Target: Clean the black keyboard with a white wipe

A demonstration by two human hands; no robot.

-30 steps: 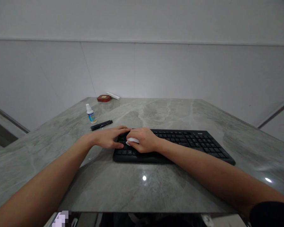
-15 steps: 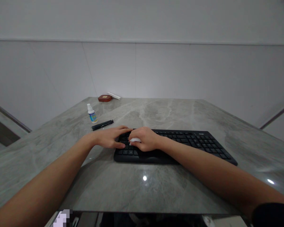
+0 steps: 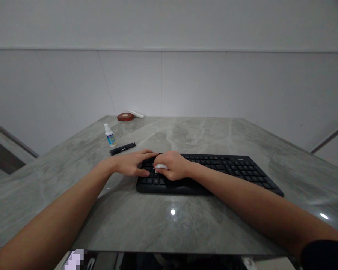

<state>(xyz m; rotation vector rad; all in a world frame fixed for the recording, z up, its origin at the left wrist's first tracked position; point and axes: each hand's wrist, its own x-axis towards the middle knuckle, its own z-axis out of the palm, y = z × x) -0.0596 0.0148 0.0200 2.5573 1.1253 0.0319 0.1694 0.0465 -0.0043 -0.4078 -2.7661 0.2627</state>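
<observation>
We are resting our left hand on the keyboard at its left end, mid-frame, thumb and fingers spreading apart. Just beside it, our right hand is curling and pinching a white wad over the keys. Left of centre, a bottle is standing on the table; a black object is lying just below it.

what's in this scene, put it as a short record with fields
left hand: spread at the left end of the keyboard
right hand: gripping a white wad over the keyboard's left part
keyboard: black, on a grey marbled table
beyond left hand: slim black item, then a standing white bottle
far edge: reddish-brown case, white strip by it
</observation>
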